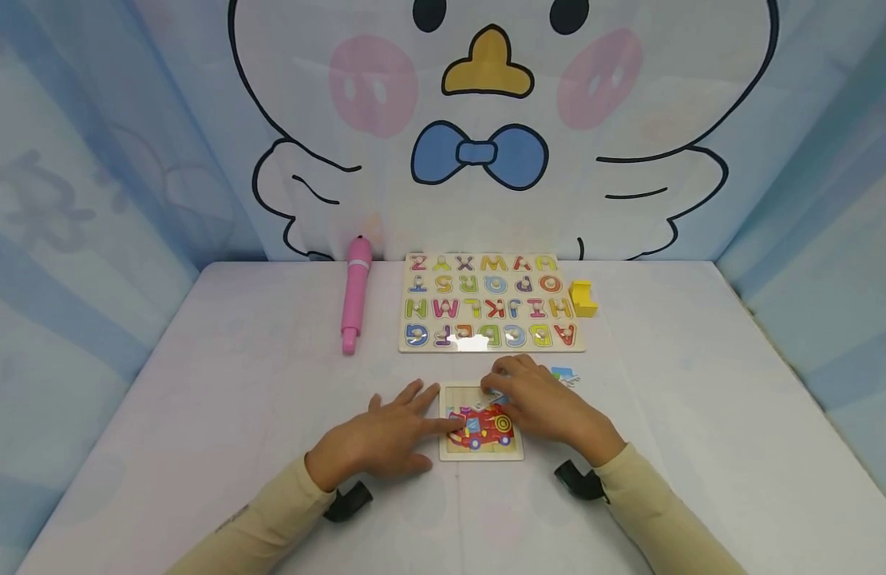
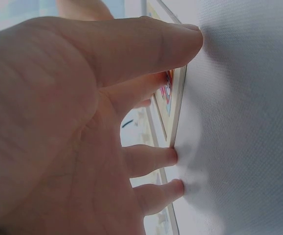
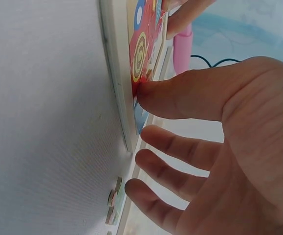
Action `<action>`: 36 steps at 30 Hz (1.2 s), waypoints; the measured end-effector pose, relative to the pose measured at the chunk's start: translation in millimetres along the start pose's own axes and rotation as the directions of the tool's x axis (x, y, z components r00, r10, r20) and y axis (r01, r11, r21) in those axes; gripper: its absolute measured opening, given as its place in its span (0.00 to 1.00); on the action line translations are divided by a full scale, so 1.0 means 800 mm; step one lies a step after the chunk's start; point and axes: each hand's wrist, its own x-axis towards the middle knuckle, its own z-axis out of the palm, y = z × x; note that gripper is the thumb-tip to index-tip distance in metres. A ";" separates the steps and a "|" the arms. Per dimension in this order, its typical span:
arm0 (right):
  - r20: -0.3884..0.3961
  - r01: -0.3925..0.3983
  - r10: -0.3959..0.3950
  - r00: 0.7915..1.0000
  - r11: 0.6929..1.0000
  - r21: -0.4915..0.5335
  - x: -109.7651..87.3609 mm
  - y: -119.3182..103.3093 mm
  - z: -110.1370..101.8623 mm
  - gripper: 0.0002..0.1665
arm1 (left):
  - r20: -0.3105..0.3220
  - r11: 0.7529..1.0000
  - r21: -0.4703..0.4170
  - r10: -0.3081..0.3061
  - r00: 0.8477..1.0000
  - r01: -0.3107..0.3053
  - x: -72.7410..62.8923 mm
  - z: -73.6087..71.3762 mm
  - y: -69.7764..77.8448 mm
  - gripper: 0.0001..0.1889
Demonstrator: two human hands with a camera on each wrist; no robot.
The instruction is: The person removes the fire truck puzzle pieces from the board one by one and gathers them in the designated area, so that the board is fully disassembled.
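Observation:
A small square wooden jigsaw puzzle [image 1: 452, 453] with a red vehicle picture lies on the table between my hands. My left hand [image 1: 385, 439] is spread at its left side, index fingertip pressing on the vehicle; in the left wrist view the thumb [image 2: 146, 46] and two other fingers rest about the frame's edge. At the upper right part of the puzzle, my right hand [image 1: 539, 399] pinches a bluish puzzle piece [image 1: 496, 396], partly hidden by the fingers. The right wrist view shows the thumb [image 3: 180, 95] over the red part, with the bluish piece [image 3: 141, 117] near the fingertips.
Loose puzzle pieces [image 1: 563, 374] lie beyond my right hand. Behind the puzzle stands a wooden alphabet board [image 1: 457, 346], with a yellow block [image 1: 583, 299] at its right and a pink pen-shaped object [image 1: 355, 295] to its left. A printed curtain [image 1: 479, 216] closes the back.

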 end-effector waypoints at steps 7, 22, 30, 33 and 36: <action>0.000 0.018 -0.018 1.000 1.000 0.014 0.000 0.000 -0.001 0.20 | 0.005 1.000 -0.006 -0.002 1.000 0.002 0.000 -0.002 0.000 0.33; -0.006 0.037 -0.037 0.999 0.999 0.012 0.001 -0.002 -0.001 0.20 | 0.003 1.000 -0.025 -0.001 1.000 0.001 -0.001 0.000 -0.001 0.33; -0.001 0.027 -0.027 1.000 1.000 0.015 0.000 -0.004 -0.002 0.20 | 0.002 1.000 -0.014 0.003 1.000 -0.003 -0.001 0.000 -0.001 0.33; -0.003 0.025 -0.025 1.000 1.000 0.014 0.000 -0.004 -0.002 0.20 | 0.002 1.000 -0.009 0.006 1.000 -0.006 -0.001 0.000 -0.001 0.33; -0.004 0.029 -0.029 1.000 1.000 0.008 0.000 -0.004 -0.001 0.19 | 0.002 1.000 -0.007 0.009 1.000 -0.009 -0.001 0.001 -0.001 0.33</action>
